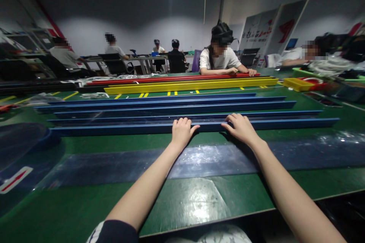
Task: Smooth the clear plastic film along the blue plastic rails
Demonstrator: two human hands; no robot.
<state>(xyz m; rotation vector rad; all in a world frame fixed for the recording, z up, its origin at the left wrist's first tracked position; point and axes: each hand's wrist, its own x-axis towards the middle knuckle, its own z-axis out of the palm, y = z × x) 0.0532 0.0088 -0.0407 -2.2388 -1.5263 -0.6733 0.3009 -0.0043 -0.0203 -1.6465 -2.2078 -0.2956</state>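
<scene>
My left hand (181,131) and right hand (241,128) are at the nearest blue strip (211,127).
Both bend over its edge, thumbs apart; whether they grip, I cannot tell. It lies on the green desk (85,209), beyond a transparent sheet (211,159).

The place appears to be a workshop, laid out for bench work. A long green worktable (71,218), marked with yellow stripes (143,95), carries blue channels (114,130), yellow channels (185,85) and a clear plastic strip (199,159), with a yellow bin (296,84) towards one end. A person in headgear (218,59) works across it. Behind, by a plain wall (137,3), others sit at desks (142,59) on dark chairs (112,62) (that end looks rather more like an office).
</scene>
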